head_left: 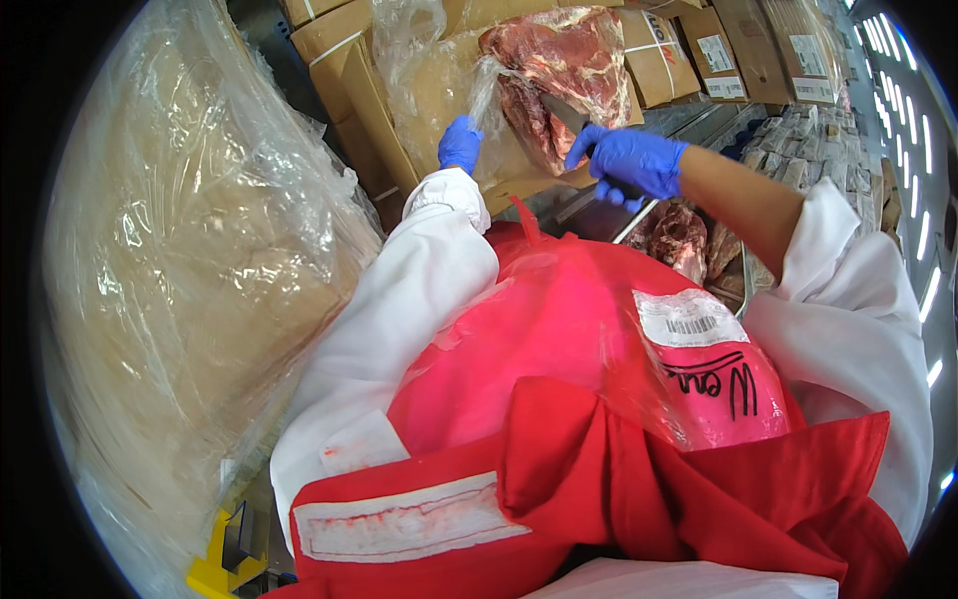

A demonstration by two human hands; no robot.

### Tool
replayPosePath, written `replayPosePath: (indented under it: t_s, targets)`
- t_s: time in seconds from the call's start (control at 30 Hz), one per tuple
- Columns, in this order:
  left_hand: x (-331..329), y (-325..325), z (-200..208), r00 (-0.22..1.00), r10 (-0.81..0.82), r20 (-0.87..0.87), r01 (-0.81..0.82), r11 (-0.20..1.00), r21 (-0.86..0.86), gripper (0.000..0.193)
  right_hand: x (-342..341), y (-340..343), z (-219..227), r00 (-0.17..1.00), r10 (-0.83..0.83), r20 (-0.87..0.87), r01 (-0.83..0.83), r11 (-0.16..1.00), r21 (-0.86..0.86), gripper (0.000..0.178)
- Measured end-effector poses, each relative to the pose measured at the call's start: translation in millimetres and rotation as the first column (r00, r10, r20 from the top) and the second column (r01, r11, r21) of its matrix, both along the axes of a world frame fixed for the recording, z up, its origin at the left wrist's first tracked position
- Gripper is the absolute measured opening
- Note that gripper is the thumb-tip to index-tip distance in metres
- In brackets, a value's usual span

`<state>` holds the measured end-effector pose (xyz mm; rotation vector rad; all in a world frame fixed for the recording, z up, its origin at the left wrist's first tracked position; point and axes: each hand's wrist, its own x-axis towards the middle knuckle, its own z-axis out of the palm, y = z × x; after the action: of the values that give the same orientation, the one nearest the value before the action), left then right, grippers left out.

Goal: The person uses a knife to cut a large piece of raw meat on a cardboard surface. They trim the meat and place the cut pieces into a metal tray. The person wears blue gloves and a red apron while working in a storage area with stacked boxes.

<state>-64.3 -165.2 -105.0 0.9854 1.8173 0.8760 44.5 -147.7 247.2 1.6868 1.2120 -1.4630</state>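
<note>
A large slab of raw red meat with pale fat (pixel 574 60) lies over the cardboard and clear plastic at the top middle. My right hand (pixel 629 165), in a blue glove, is closed round the dark handle of a knife. The knife's blade (pixel 564 112) points up and left against the meat's near side; I cannot tell how deep it sits. To the left, my blue-gloved left hand (pixel 460 147) is closed on clear plastic film (pixel 485 92), which stretches up beside the meat's left edge. The fingertips of that hand are mostly hidden.
Beneath the plastic is an opened cardboard box (pixel 424 100). More meat pieces (pixel 681 238) sit in a metal-edged container below my right hand. A tall plastic-wrapped load (pixel 200 260) stands at left. Labelled cartons (pixel 718 60) line the back right, with several wrapped packages (pixel 823 150) nearby.
</note>
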Motion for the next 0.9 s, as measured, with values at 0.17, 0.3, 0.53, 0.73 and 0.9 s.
replayPosePath:
  t_s: [0.17,0.3,0.53,0.73,0.9]
  targets:
    - [2.1,-3.4,7.3,0.999,0.034,-0.027,-0.032,0.997,0.074,0.025,23.8,-45.2,-49.4,0.995,-0.060,-0.078,0.072,0.985,0.155,0.017]
    - [12.2,10.1,19.4,0.991,-0.030,-0.128,0.040,0.997,0.071,0.022,72.8,-80.8,-121.3,0.967,0.092,-0.239,0.033,0.880,0.473,0.025]
    - [11.7,9.8,31.1,0.910,-0.257,-0.326,0.295,0.953,0.071,0.020,53.6,-52.9,-53.2,0.987,-0.095,-0.132,0.120,0.974,0.194,0.035]
    - [-6.0,11.1,4.6,0.893,-0.372,-0.254,0.372,0.927,-0.049,0.025,34.0,-3.0,-42.2,0.949,-0.302,-0.085,0.305,0.952,0.021,0.037]
    - [-6.9,23.1,1.5,0.952,-0.209,-0.222,0.185,0.975,-0.125,0.034,42.4,4.6,-52.8,0.953,-0.298,-0.050,0.299,0.954,0.017,0.037]
